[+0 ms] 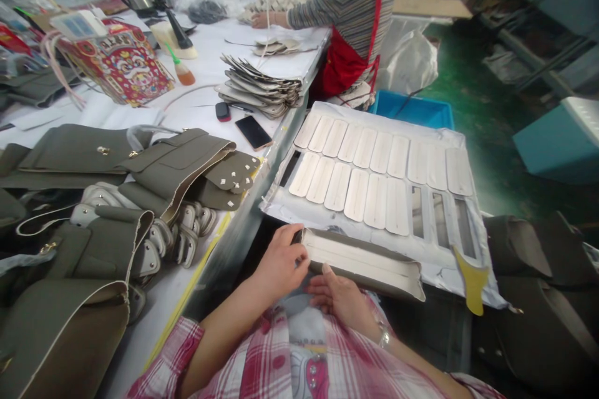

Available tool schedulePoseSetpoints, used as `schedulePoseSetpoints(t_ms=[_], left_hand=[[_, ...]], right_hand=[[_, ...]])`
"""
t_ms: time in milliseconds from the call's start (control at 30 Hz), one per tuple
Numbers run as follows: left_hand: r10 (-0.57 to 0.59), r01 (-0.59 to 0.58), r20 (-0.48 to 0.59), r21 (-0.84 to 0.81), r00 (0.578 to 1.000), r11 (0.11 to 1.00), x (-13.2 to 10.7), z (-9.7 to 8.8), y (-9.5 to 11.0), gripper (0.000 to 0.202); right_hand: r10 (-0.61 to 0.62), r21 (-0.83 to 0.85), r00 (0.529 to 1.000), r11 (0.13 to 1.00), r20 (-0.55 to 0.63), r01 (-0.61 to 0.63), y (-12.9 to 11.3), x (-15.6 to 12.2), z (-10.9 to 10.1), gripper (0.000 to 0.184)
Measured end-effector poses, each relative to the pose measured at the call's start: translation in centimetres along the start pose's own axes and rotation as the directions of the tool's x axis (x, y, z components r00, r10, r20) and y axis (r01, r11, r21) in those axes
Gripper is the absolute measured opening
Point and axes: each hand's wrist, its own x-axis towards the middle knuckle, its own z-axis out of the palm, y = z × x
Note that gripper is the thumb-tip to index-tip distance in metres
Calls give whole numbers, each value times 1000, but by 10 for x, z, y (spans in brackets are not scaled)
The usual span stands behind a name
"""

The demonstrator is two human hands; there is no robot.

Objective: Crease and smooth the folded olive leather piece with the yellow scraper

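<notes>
A dark olive bag (365,259) with a pale lining lies in front of my body, its long opening facing up. My left hand (283,262) is closed on the bag's left end, fingers curled over the rim. At the near side, my right hand (344,299) has its thumb against the bag's edge. Its other fingers are stretched out and slightly apart below the rim. Just beyond the bag, a white-covered board (285,199) carries rows of pale rounded strips (365,146). On the board's near right corner rests a yellow scraper-like tool (473,280).
On the left table lie several olive bags (79,149), a phone (253,132), a stack of flat pieces (262,90) and a red patterned box (131,65). A co-worker (346,12) in a red apron stands beyond. A blue bin (412,109) sits behind the board; more dark bags (538,287) lie right.
</notes>
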Motion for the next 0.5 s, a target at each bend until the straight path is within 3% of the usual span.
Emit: schedulePoseSetpoints(t_ms=[167, 367, 500], left_hand=[[-6, 13, 62, -117, 998, 993, 0, -2, -5, 6], [-8, 10, 15, -138, 1000, 990, -3, -5, -6, 6], [-12, 12, 0, -104, 1000, 995, -6, -4, 1, 7]], right_hand=[[-15, -8, 998, 1000, 54, 16, -7, 0, 18, 49], [-90, -1, 992, 996, 87, 90, -6, 6, 41, 49], [-63, 85, 989, 995, 131, 52, -6, 6, 38, 46]])
